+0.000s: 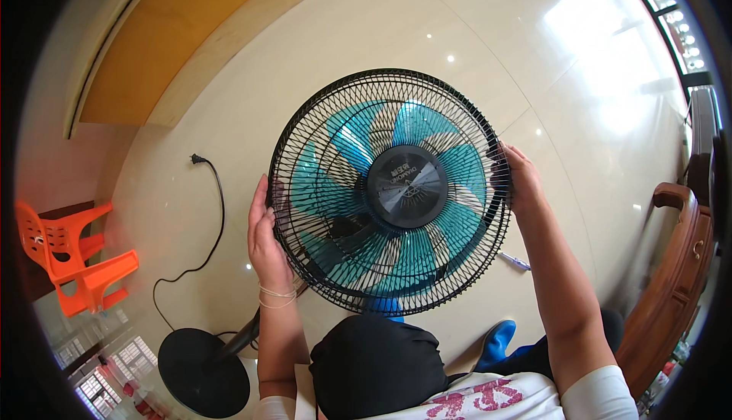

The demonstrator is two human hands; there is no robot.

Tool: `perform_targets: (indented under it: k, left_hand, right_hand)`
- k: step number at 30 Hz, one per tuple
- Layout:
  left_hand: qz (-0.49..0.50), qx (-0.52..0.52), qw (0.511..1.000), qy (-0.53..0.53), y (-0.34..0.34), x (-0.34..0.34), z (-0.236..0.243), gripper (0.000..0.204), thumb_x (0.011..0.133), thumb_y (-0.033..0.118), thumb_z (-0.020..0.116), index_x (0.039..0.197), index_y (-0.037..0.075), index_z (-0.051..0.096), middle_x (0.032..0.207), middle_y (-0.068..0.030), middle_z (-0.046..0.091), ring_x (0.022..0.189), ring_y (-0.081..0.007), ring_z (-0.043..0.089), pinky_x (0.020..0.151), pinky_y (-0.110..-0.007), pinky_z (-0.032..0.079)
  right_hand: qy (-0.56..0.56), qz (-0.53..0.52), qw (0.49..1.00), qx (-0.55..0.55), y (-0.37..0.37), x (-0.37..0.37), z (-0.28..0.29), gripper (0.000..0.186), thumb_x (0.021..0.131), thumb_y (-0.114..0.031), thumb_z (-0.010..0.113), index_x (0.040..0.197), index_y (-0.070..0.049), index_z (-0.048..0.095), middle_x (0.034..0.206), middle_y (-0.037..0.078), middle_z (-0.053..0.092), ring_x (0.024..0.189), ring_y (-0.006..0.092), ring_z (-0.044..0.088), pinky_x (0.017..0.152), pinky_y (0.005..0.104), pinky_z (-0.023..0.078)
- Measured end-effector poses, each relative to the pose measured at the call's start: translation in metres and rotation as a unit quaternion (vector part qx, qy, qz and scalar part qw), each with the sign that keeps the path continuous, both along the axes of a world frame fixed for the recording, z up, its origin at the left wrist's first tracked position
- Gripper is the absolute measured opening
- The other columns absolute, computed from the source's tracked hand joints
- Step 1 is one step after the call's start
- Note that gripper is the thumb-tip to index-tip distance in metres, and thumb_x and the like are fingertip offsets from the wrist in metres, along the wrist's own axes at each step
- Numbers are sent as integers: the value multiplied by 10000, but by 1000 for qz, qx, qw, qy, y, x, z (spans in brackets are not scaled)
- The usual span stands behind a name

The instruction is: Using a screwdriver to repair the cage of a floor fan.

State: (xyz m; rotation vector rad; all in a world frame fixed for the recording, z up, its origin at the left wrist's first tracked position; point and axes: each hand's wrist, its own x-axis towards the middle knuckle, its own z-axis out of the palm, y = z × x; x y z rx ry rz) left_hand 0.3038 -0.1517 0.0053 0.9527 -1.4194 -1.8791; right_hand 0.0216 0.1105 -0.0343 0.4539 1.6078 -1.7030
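Head view: hands (265, 245) hold fan (391, 191); hub lettering (404, 171) (seemingly inverted).

The fan (408, 186) masks part of the left hand (267, 245) and right hand (524, 182)!
Lower left, the forearm (278, 325) covers some of the pole (242, 338); right of centre, a slim thing (515, 261) lies too small to name; upper left, the cabinet (179, 35) runs off the top.

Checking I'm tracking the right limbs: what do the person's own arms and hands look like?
The left hand and right hand are gloveless. Thin pale bands circle the left wrist; the right wrist shows none. The white sleeves are short, leaving both forearms bare.
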Motion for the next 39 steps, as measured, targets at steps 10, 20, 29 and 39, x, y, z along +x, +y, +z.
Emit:
perform_targets:
  k: [10,20,29,39]
  left_hand:
    - [-104,-153,967,-175,-39,-20,15,529,1061,361,369,1399,-37,457,1396,-120,518,1286,-200,471,1101,-313,326]
    - [-110,-119,965,-208,-28,-13,15,596,1048,422,349,1451,-13,400,1445,-129,473,1345,-217,423,1134,-322,274]
    - [-107,-106,967,-203,-24,-10,17,520,1060,301,327,1466,-21,368,1491,-117,420,1359,-191,397,1140,-303,263]
    - [-114,-169,957,-207,-29,-6,16,518,1046,299,393,1463,-7,380,1425,-134,477,1312,-229,447,1106,-321,307]
  right_hand:
    - [24,14,999,22,-9,0,1,233,987,-312,572,1025,-87,621,806,-23,628,556,39,481,453,209,390]
    - [5,38,997,67,-2,6,6,225,985,-308,563,1022,-94,624,835,-20,637,579,53,467,479,229,385]
    - [32,21,996,79,-3,14,9,212,987,-293,561,1040,-95,612,886,-7,661,599,52,478,511,217,401]
    - [17,17,999,41,-2,15,14,230,1001,-285,530,1076,-80,604,929,14,671,634,70,514,531,225,433]
